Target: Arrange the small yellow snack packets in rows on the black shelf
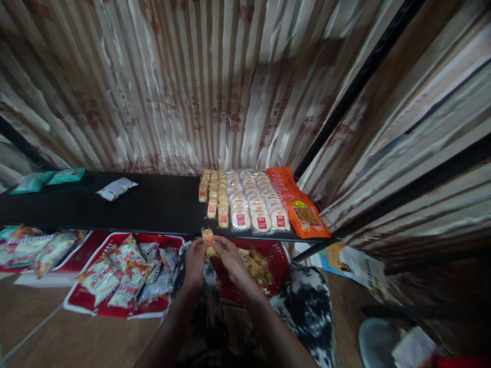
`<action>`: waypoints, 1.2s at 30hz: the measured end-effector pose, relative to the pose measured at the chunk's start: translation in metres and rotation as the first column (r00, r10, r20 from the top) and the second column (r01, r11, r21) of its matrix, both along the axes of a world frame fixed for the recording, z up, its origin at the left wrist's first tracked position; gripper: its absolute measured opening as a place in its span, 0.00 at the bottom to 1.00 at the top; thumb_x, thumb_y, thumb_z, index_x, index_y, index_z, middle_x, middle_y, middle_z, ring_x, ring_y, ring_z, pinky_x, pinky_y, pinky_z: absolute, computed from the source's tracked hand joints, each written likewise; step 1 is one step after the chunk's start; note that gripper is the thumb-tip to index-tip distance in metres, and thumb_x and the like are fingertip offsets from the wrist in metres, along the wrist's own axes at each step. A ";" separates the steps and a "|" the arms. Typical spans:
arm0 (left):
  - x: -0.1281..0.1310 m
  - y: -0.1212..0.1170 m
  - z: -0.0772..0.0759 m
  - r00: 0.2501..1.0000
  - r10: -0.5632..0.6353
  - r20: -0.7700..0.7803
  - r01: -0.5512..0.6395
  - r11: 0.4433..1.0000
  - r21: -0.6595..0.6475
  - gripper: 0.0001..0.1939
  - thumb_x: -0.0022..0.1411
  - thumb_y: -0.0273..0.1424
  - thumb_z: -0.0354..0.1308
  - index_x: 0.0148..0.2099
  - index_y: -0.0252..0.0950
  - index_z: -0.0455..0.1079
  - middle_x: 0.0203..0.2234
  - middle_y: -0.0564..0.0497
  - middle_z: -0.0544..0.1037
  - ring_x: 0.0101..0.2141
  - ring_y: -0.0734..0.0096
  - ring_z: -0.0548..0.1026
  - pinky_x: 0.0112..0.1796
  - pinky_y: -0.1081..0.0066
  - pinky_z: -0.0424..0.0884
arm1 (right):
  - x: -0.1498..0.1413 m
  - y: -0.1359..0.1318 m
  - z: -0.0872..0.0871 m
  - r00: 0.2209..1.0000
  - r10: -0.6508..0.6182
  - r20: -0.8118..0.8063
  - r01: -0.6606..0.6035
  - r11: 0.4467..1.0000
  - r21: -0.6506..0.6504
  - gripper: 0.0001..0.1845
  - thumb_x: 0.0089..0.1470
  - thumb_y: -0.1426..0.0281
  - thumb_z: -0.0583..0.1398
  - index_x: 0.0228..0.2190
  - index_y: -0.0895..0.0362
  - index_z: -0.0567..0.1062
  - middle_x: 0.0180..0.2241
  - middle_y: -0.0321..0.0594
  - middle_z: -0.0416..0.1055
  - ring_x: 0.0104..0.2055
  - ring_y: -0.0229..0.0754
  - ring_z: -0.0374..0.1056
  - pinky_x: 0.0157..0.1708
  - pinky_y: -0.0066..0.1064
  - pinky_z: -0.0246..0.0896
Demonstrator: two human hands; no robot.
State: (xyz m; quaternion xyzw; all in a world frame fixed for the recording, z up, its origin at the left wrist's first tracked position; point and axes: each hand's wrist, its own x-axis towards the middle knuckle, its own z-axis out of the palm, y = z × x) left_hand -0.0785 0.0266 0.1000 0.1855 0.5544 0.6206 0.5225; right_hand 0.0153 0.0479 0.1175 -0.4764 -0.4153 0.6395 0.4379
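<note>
Between my left hand [196,258] and my right hand [229,254] is a small yellow wrapped snack [208,238] with a red and white label. The fingers of both hands are closed on it, just in front of the shelf's front edge. Beyond them on the black shelf [164,204] lie rows of similar yellow wrapped snacks [223,202]. To their right are rows of round white crackers [261,220] in clear wrappers with red labels. Below my right hand, a red basket [282,255] contains more yellowish wrapped snacks [256,268], partly hidden by my arm.
An orange snack bag [303,204] lies at the shelf's right end, a white packet [117,188] and teal packets [68,176] toward the left. Another red basket [72,301] with snack bags stands on the floor. A striped curtain [199,87] hangs behind; a black pole [356,87] slants at right.
</note>
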 end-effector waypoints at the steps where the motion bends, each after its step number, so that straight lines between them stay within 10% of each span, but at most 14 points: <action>1: -0.001 0.001 0.000 1.000 0.001 0.005 -0.001 1.000 -0.001 0.22 0.42 0.40 0.62 0.38 0.33 0.67 0.21 0.56 0.71 0.21 0.78 0.67 0.24 0.76 0.61 | -0.001 0.001 0.000 1.000 0.000 0.009 0.000 1.000 0.005 0.20 0.39 0.60 0.63 0.34 0.60 0.75 0.30 0.40 0.76 0.35 0.41 0.70 0.38 0.30 0.61; 23: -0.037 0.034 0.007 0.991 0.018 -0.129 -0.021 0.999 -0.025 0.21 0.41 0.38 0.62 0.38 0.32 0.67 0.24 0.52 0.73 0.23 0.76 0.70 0.24 0.76 0.64 | -0.031 0.044 -0.015 0.958 0.023 0.285 -0.052 0.994 0.096 0.18 0.44 0.62 0.59 0.36 0.59 0.75 0.24 0.35 0.73 0.23 0.35 0.65 0.26 0.25 0.57; 36: -0.053 0.057 -0.015 0.950 0.011 -0.311 -0.010 1.000 0.007 0.17 0.41 0.38 0.61 0.34 0.34 0.70 0.24 0.51 0.74 0.26 0.73 0.70 0.29 0.74 0.64 | -0.040 0.054 -0.001 0.625 -0.031 0.780 -0.162 0.972 0.169 0.12 0.51 0.64 0.56 0.38 0.50 0.75 0.35 0.36 0.76 0.37 0.40 0.70 0.34 0.28 0.57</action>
